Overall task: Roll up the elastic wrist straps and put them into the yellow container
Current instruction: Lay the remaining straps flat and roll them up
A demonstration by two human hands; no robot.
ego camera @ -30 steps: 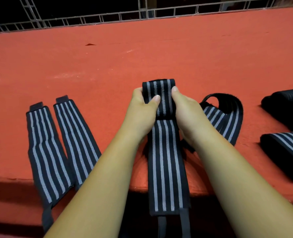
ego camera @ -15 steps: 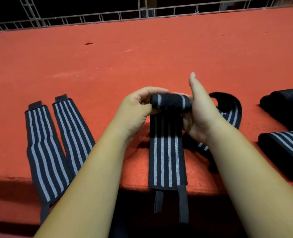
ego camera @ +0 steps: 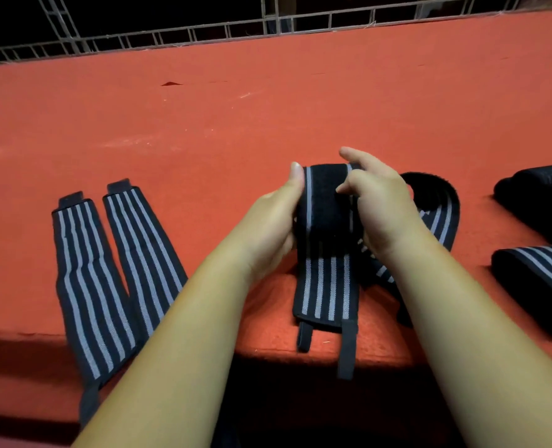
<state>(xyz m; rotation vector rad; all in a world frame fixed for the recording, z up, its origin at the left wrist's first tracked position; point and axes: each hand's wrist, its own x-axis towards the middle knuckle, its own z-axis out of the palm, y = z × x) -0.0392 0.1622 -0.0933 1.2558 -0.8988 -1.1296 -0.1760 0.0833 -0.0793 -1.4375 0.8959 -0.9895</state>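
Near the front edge of a broad red-orange flat ledge (ego camera: 203,130), both hands hold a black elastic wrist strap with grey lengthwise stripes (ego camera: 326,208), which is partly rolled. The left hand (ego camera: 268,221) grips the left end of the roll, with its thumb upright against that end and its fingers curled out of sight beneath. The right hand (ego camera: 379,208) clasps the right end, its thumb tip resting on the black face of the roll and its index finger lifted above it. The strap's unrolled tail lies flat on the ledge toward the person, and two thin black tabs (ego camera: 345,350) hang over the edge. Two flat striped straps (ego camera: 84,279) lie side by side well to the left, their near ends drooping off the ledge. A looped striped strap (ego camera: 439,208) sits just behind the right hand. Two rolled dark straps (ego camera: 539,279) rest at the far right. A grey metal railing (ego camera: 268,30) runs along the back.
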